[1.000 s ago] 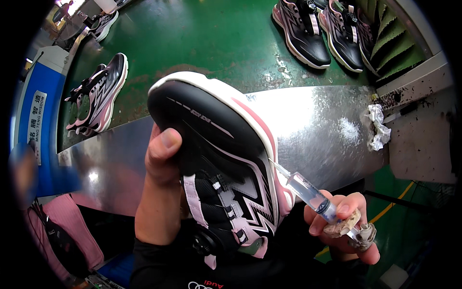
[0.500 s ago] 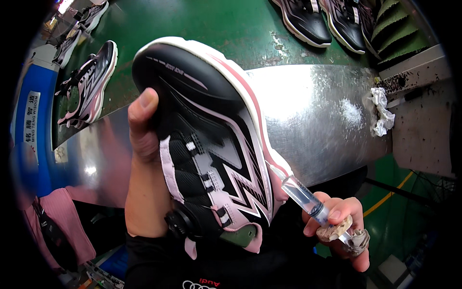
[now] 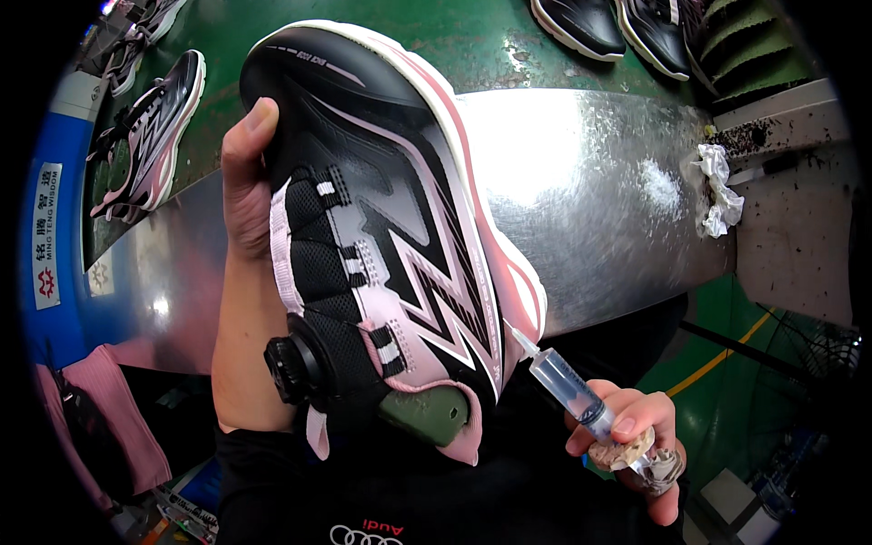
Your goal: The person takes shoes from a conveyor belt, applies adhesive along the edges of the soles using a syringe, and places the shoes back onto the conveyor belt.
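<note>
A black and pink sneaker (image 3: pixel 381 200) with a white and pink sole is held up in front of me, toe pointing away. My left hand (image 3: pixel 247 173) grips it from the left near the forefoot, thumb on the upper and the other fingers hidden behind it. A black dial sits on its tongue side, and a green piece shows at the collar. In my right hand (image 3: pixel 640 436) is a clear syringe (image 3: pixel 565 389), its tip touching the seam between upper and sole near the heel. Tan and grey wrapping covers parts of the fingers around the syringe's rear end.
A shiny metal plate (image 3: pixel 609 200) lies on the green worktable (image 3: pixel 436 36). Another sneaker (image 3: pixel 154 136) stands at the left, and more black sneakers (image 3: pixel 581 27) are at the far right. Crumpled white tissue (image 3: pixel 716 191) and a dark-handled tool (image 3: pixel 767 168) lie by the right edge.
The sneaker has shifted slightly left and away, and the view has moved a little. The syringe tip has moved along the seam toward the heel.
</note>
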`<control>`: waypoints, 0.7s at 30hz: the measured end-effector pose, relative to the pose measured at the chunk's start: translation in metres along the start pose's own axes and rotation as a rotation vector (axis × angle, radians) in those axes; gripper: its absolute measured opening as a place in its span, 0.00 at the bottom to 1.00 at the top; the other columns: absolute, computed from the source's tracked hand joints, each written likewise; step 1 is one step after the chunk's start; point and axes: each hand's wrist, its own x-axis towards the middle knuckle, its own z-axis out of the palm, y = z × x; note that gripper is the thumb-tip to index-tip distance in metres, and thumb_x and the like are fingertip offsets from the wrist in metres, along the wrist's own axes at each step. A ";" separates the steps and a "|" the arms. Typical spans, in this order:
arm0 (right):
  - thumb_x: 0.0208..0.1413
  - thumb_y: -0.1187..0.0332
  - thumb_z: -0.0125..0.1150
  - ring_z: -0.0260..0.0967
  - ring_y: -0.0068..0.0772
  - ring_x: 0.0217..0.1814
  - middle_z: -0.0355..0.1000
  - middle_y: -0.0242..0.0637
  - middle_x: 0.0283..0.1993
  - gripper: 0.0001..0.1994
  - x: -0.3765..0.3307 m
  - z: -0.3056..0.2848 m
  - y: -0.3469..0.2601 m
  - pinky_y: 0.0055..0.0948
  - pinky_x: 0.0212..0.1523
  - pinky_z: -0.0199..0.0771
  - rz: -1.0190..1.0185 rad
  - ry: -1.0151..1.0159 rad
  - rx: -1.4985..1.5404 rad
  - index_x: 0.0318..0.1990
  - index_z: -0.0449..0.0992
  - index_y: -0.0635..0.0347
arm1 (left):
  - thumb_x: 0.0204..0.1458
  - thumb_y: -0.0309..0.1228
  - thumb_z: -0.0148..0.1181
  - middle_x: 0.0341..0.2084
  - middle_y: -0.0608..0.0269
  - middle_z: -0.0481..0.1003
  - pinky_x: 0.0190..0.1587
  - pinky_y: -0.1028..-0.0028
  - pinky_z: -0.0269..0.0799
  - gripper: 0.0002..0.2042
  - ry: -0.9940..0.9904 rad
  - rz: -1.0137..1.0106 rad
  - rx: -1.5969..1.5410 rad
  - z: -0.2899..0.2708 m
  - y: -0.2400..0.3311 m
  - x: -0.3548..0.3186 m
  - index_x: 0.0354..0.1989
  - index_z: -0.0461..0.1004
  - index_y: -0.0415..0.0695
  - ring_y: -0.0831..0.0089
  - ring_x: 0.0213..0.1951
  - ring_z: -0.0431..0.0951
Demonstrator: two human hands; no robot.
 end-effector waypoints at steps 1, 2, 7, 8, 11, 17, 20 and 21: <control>0.41 0.40 0.63 0.61 0.35 0.33 0.71 0.50 0.36 0.37 -0.003 0.000 0.000 0.30 0.33 0.58 -0.001 0.009 0.003 0.49 0.62 0.61 | 0.51 0.39 0.54 0.41 0.56 0.75 0.46 0.68 0.72 0.19 -0.006 -0.004 -0.003 -0.001 -0.001 0.000 0.46 0.70 0.38 0.66 0.41 0.76; 0.41 0.40 0.63 0.61 0.35 0.33 0.71 0.50 0.36 0.37 -0.004 0.000 0.000 0.30 0.33 0.58 0.000 0.011 0.004 0.49 0.62 0.61 | 0.51 0.39 0.54 0.41 0.56 0.75 0.46 0.68 0.72 0.19 -0.005 -0.006 -0.003 0.003 -0.003 -0.001 0.46 0.70 0.38 0.66 0.41 0.76; 0.41 0.39 0.63 0.62 0.36 0.35 0.71 0.49 0.36 0.37 -0.011 -0.005 0.000 0.29 0.34 0.59 0.004 0.002 -0.004 0.49 0.63 0.60 | 0.50 0.39 0.55 0.39 0.57 0.76 0.45 0.68 0.72 0.17 -0.030 -0.075 -0.005 -0.003 -0.001 0.004 0.43 0.72 0.40 0.66 0.39 0.77; 0.41 0.39 0.63 0.62 0.36 0.35 0.71 0.49 0.36 0.37 -0.012 -0.005 0.001 0.29 0.34 0.59 0.007 0.000 -0.003 0.49 0.63 0.60 | 0.50 0.39 0.55 0.38 0.57 0.76 0.45 0.69 0.72 0.17 0.021 -0.069 -0.010 -0.004 0.000 0.003 0.43 0.72 0.40 0.67 0.39 0.77; 0.41 0.39 0.64 0.62 0.37 0.36 0.71 0.49 0.36 0.37 -0.019 -0.009 0.003 0.30 0.35 0.59 0.035 0.021 -0.012 0.49 0.64 0.60 | 0.50 0.40 0.55 0.36 0.58 0.77 0.43 0.70 0.73 0.16 0.058 -0.050 0.027 -0.009 -0.002 0.008 0.40 0.74 0.40 0.68 0.37 0.77; 0.40 0.39 0.64 0.62 0.38 0.37 0.71 0.50 0.37 0.38 -0.029 -0.013 0.009 0.30 0.35 0.60 0.027 0.032 0.028 0.50 0.64 0.60 | 0.49 0.41 0.56 0.34 0.59 0.77 0.41 0.71 0.74 0.15 0.072 -0.094 0.047 -0.014 0.000 0.008 0.38 0.74 0.41 0.69 0.35 0.78; 0.40 0.39 0.64 0.62 0.38 0.37 0.71 0.49 0.37 0.38 -0.032 -0.017 0.012 0.30 0.36 0.60 0.010 0.042 0.049 0.50 0.64 0.60 | 0.50 0.41 0.56 0.34 0.59 0.77 0.41 0.70 0.74 0.15 0.115 -0.087 0.006 -0.004 -0.009 0.009 0.38 0.74 0.42 0.68 0.35 0.78; 0.39 0.39 0.65 0.62 0.37 0.37 0.71 0.48 0.37 0.38 -0.031 -0.019 0.012 0.30 0.36 0.60 0.017 0.019 0.040 0.50 0.64 0.59 | 0.50 0.41 0.56 0.34 0.59 0.77 0.41 0.70 0.74 0.15 0.117 -0.089 0.013 -0.006 -0.008 0.009 0.38 0.74 0.42 0.68 0.35 0.78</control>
